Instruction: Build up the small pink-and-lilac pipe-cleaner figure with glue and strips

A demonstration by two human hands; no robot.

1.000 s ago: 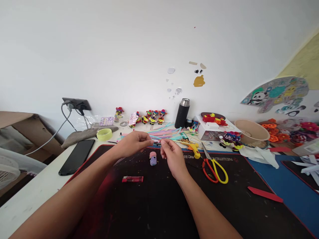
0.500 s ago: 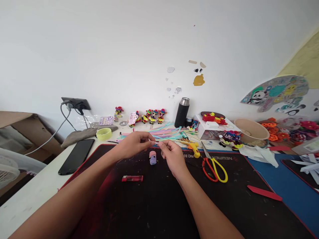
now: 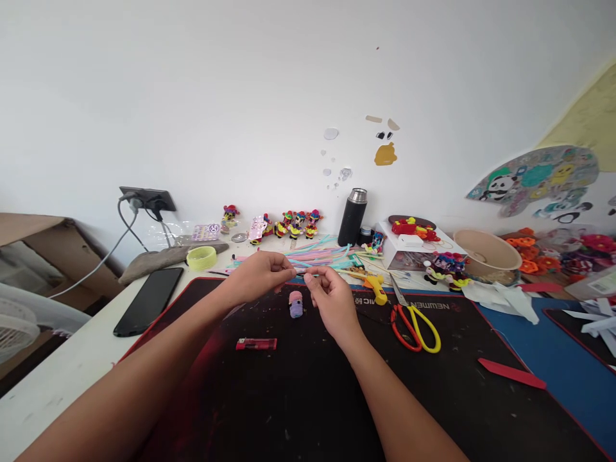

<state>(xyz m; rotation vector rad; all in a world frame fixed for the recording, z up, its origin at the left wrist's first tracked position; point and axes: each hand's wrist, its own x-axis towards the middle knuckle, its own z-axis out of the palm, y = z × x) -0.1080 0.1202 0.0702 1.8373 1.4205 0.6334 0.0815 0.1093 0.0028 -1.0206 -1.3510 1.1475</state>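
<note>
My left hand [image 3: 264,277] and my right hand [image 3: 332,296] meet fingertip to fingertip above the far part of a black mat [image 3: 298,410]. Both are closed in a pinch. Between them is a small, pale, thin piece, too small to name. Just below the fingers a little fuzzy pink and purple figure [image 3: 296,305] stands on the mat, touched by neither hand. Nearer to me lies a red lighter [image 3: 256,344]. To the right of my right hand are a yellow glue gun [image 3: 376,290] and scissors [image 3: 414,327] with red and yellow handles.
Pastel pipe cleaners [image 3: 312,253] lie behind my hands, with several fuzzy dolls [image 3: 299,224] by the wall. A black flask [image 3: 353,218] stands near a white box [image 3: 418,247]. At left are a phone [image 3: 148,301] and a yellow tape roll [image 3: 201,258]; a red strip [image 3: 511,373] lies right.
My right fingers have loosened and shifted slightly, with the index finger stretched further toward the left fingertips. Objects on the mat stay where they were.
</note>
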